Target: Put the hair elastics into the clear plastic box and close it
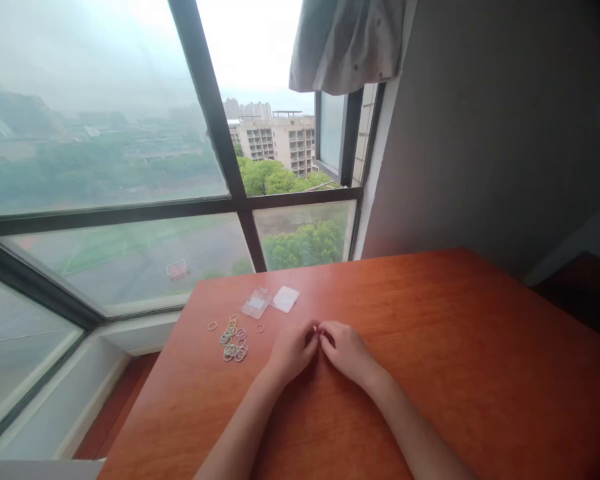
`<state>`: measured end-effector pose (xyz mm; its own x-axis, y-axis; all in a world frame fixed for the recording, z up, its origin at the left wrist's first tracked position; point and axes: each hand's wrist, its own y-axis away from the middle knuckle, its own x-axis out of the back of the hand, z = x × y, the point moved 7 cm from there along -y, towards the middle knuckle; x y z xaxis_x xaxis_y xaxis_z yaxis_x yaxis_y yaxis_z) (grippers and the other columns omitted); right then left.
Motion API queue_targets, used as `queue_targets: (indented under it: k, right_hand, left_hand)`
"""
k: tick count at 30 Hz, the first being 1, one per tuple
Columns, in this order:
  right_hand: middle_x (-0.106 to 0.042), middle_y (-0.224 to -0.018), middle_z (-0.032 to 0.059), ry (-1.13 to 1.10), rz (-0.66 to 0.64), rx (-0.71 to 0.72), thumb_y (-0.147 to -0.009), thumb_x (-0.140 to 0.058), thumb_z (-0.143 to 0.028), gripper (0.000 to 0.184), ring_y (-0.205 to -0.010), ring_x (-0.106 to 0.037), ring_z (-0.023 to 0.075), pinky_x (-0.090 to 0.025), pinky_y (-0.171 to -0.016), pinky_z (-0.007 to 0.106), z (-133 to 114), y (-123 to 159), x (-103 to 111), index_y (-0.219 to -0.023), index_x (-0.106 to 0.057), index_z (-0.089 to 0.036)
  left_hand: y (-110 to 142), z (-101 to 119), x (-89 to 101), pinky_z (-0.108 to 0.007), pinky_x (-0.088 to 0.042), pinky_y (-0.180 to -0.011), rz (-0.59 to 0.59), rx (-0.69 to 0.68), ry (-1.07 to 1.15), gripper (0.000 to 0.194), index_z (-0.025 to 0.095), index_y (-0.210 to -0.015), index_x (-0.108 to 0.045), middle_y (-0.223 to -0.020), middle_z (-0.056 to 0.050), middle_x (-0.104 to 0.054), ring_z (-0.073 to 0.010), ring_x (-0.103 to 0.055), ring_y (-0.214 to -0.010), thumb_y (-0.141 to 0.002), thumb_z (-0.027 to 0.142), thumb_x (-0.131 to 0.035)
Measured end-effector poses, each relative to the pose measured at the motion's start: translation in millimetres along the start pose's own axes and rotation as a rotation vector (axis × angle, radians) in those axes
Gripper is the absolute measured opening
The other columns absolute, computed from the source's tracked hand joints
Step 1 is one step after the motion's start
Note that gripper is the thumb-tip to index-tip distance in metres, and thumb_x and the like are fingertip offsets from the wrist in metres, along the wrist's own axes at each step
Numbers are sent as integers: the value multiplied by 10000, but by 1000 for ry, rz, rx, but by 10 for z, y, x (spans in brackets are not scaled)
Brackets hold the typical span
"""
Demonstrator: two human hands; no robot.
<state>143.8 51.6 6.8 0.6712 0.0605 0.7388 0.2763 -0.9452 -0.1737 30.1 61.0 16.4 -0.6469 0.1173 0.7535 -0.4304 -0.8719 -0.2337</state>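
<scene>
My left hand (294, 347) and my right hand (344, 348) meet fingertip to fingertip above the middle of the table. Both are closed in a pinch, and whatever is between the fingers is hidden or too small to make out. To the left of my left hand lies a loose pile of small coloured rings (234, 339), which look like hair ties or rubber bands. One single ring (260, 329) rests between the pile and my left hand. Another ring (212, 326) sits apart on the pile's far left.
Behind the rings are a clear plastic box (256, 303) with compartments and a white square piece (285, 299) beside it. The reddish wooden table (430, 320) ends at a window (240, 200) at the back. A grey curtain (350, 47) hangs above; a wall stands to the right.
</scene>
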Motion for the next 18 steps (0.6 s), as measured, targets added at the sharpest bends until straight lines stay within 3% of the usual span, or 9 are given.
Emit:
queue_targets:
  k: [18]
  right_hand:
    - [-707,-945,50,5,-3,-8,-876,-476,-140,199,-863,-641,179,-437,-766,244,-1,3,-1,-933,-654,-209]
  left_hand:
    - [-7,6,7,-246,-445,-684,-2,3,1,161,202,-909,-623,-889,-44,-700,-171,-631,-794,-834,161,-487]
